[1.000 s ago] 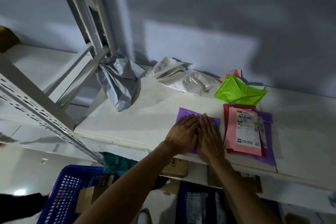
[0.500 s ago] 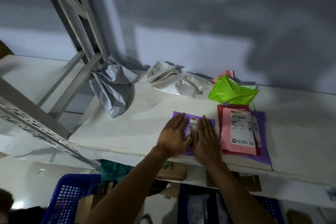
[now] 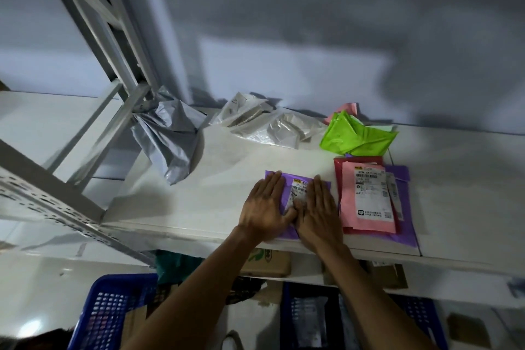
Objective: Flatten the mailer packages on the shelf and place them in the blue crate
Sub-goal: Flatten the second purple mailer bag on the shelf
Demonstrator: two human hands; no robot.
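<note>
Mailer [image 3: 299, 189], purple, lies flat at the front edge of the shelf [image 3: 221, 179], label up, long axis apparently front to back. Left hand [image 3: 265, 207] and right hand [image 3: 319, 213] press it either side of the label, fingers [image 3: 272, 185] straight, grasping nothing. Stacked pink mailers [image 3: 366, 199] lie just beside, rightward. Green mailer [image 3: 355, 139], clear bags [image 3: 272, 125] and grey bag [image 3: 170, 142] sit toward the back edge. Blue crate [image 3: 110, 318] stands below.

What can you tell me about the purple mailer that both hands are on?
The purple mailer is a thin, plastic-looking envelope lying flat near the front edge of the white shelf. A white shipping label with a barcode shows between the hands; its print is too small to read. The left hand and right hand press on it side by side with straight fingers, covering most of it. It lies just left of the pink-topped stack of mailers.
</note>
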